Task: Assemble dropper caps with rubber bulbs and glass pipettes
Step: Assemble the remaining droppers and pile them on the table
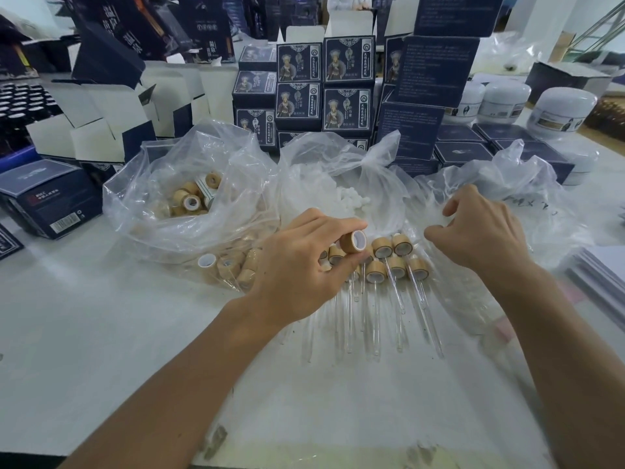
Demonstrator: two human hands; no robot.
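Observation:
My left hand (297, 265) pinches a bamboo-coloured dropper cap (353, 241) between thumb and fingers, its white-lined opening facing right. My right hand (480, 231) hovers over a clear plastic bag (507, 211), fingers curled; whether it pinches anything I cannot tell. Several assembled droppers (395, 265) with glass pipettes lie in a row on the white table between my hands. A clear bag of loose caps (189, 198) sits to the left. White rubber bulbs (351, 199) fill the middle bag.
Dark blue product boxes (324, 86) are stacked behind the bags, with folded white cartons (101, 126) at the back left. White jars (564, 110) stand at the right rear. A stack of paper (598, 275) lies at the right edge.

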